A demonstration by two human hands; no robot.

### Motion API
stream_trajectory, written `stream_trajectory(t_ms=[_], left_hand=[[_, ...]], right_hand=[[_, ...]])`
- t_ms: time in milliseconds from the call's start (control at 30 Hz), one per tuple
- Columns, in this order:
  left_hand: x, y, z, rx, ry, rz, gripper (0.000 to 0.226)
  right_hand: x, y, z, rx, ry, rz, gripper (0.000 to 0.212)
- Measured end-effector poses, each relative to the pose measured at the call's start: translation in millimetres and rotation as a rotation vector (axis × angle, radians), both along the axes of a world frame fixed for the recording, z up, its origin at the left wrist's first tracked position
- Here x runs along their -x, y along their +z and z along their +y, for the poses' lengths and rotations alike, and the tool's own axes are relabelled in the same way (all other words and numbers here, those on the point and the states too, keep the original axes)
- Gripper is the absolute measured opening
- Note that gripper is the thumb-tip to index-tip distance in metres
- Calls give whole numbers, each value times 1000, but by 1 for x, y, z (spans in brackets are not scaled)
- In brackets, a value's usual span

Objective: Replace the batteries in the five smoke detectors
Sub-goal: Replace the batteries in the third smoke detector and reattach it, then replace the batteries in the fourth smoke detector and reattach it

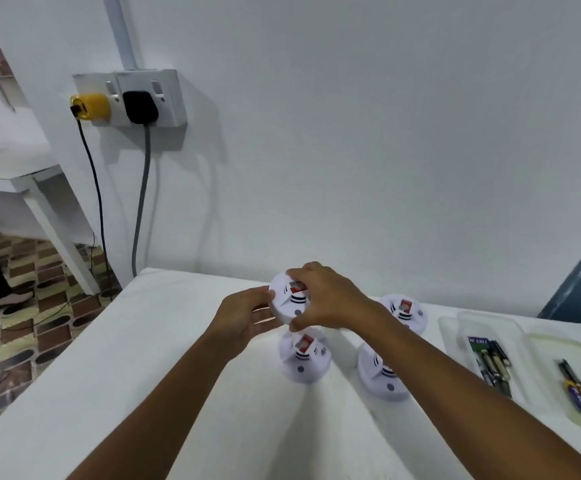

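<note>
Detector [290, 301], a round white plastic disc with a red sticker, is held above the table [143, 358] near its far edge, face tilted toward the camera. Left hand [244, 320] and right hand [327, 296] grip its rim with curled fingers.

I take this for a plain indoor workroom or utility corner, not a kitchen or shop. I see a bare white wall [351, 133] with a surface-mounted double socket [133, 98] fed by trunking, a yellow plug [89, 106] and a black plug [140, 106] in it. A white-covered table [143, 358] holds clear trays [455, 327] of batteries [491, 362]. The floor [22, 306] is patterned tile, with a white bench [22, 174] at left.
</note>
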State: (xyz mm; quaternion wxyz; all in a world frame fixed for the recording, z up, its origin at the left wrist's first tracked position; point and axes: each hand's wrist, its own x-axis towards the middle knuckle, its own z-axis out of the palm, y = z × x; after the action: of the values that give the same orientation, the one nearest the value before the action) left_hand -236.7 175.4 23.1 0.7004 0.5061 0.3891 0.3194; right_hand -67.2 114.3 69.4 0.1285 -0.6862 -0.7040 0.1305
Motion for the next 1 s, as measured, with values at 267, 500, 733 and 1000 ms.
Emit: stream_trajectory(t_ms=[267, 500, 733, 1000], left_hand=[[2, -19, 71, -33, 97, 186, 17], [7, -34, 96, -154, 10, 244, 37], [-14, -40, 98, -522, -42, 435, 36], [-52, -53, 90, -808, -373, 674, 65]], right_hand=[[-2, -42, 81, 79, -144, -11, 89], [-1, -79, 98, 146, -214, -26, 88], [0, -91, 90, 127, -215, 55, 95], [-59, -61, 59, 119, -328, 33, 67]])
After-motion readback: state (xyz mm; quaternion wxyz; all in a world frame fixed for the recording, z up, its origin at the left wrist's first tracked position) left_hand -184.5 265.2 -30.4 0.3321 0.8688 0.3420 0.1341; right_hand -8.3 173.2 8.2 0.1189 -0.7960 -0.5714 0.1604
